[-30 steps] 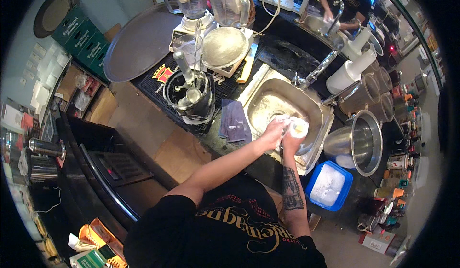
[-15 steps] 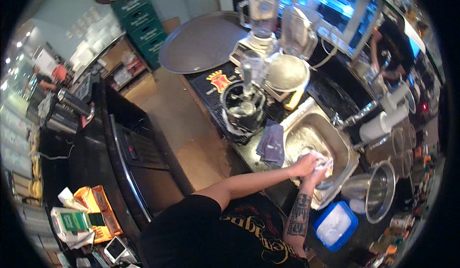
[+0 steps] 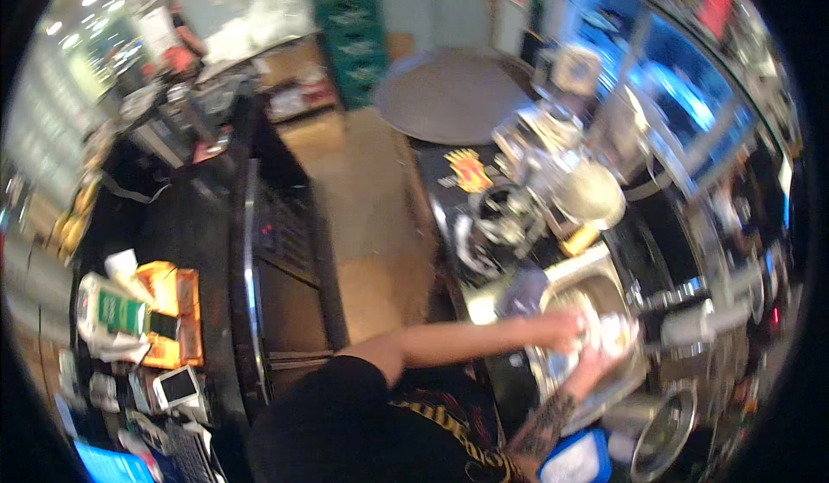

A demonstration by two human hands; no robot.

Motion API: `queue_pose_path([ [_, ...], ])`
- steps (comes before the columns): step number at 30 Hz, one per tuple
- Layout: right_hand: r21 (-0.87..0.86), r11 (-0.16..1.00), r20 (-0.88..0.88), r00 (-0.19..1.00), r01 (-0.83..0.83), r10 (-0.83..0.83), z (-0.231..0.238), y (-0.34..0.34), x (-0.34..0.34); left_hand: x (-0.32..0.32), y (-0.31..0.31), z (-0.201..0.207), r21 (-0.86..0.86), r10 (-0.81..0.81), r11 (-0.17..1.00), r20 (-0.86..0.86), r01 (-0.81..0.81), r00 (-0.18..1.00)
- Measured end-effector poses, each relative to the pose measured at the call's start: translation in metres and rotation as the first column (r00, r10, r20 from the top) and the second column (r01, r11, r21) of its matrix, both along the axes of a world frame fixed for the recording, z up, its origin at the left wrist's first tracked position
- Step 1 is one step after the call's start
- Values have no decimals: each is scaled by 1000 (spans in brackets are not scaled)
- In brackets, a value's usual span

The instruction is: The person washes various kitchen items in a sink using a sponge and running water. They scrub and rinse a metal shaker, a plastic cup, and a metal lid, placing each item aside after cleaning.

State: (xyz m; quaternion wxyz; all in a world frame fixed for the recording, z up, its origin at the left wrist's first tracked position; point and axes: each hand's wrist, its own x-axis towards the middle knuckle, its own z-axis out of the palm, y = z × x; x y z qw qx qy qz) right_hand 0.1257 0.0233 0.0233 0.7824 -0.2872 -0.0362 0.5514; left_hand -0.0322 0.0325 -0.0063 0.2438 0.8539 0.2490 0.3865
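Note:
Both my hands are over the metal sink (image 3: 626,289), smeared by motion. My left hand (image 3: 561,327) is closed at the near side of a whitish, shiny bundle (image 3: 615,334). My right hand (image 3: 600,364) closes round the same bundle from below. Blur hides what the bundle is. A dark grey-blue cloth (image 3: 521,293) lies on the sink's left edge, just beyond my left wrist. Close to my right forearm sits a blue tub (image 3: 596,448) with white contents.
Beyond the sink stand a black bin-like container (image 3: 509,224), blenders (image 3: 574,73) and a large round tray (image 3: 453,94). A metal bowl (image 3: 665,435) is right of the tub. Across the aisle, the left counter bears a phone (image 3: 177,386) and an orange package (image 3: 164,314).
The whole view has swung left, so everything sits further right and lower. Both my hands have lifted the whitish bundle and moved it toward the sink's right side.

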Motion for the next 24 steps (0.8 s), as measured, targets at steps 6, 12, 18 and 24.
queue_pose_path([
  [6,70,992,-62,993,110,-105,24,12,-21,-119,-8,123,214,259,950,-143,-226,955],
  [12,45,992,-60,991,-116,118,-14,6,-44,-225,38,133,-323,715,682,101,-657,692],
  [18,-187,947,128,949,-263,289,-35,11,-84,-221,83,140,65,607,794,-10,-605,795],
  [24,-12,1000,998,57,-5,13,-61,78,-66,-241,90,88,148,551,834,-190,-531,813],
])
